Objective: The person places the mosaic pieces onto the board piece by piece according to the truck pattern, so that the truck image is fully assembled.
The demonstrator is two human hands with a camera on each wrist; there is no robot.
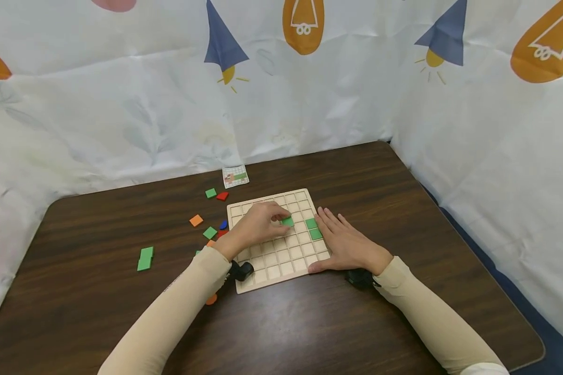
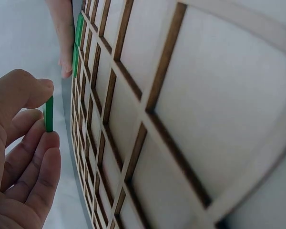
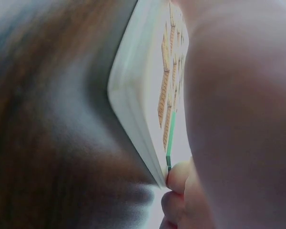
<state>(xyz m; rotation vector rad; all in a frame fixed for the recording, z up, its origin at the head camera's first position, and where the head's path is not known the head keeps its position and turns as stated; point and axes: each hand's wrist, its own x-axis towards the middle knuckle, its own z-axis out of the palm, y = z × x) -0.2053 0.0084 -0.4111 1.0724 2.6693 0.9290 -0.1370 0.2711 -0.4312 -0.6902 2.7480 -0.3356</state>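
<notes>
A pale wooden grid board (image 1: 273,259) lies on the dark table, with two green square tiles (image 1: 315,234) set in cells near its right edge. My left hand (image 1: 258,225) is over the board's middle and pinches another green tile (image 2: 49,114) between thumb and fingers; in the left wrist view the tile stands on edge, close over the grid. At the board's right edge my right hand (image 1: 349,245) rests with its fingers straight, the thumb at the near right corner. The right wrist view shows its fingertips (image 3: 178,176) right at the board's rim.
Left of the board lie several loose pieces: green tiles (image 1: 145,259), an orange tile (image 1: 196,220), a red piece (image 1: 222,196) and a blue piece (image 1: 223,224). A small pattern card (image 1: 236,177) sits at the table's far edge. A printed white curtain (image 1: 309,104) hangs behind.
</notes>
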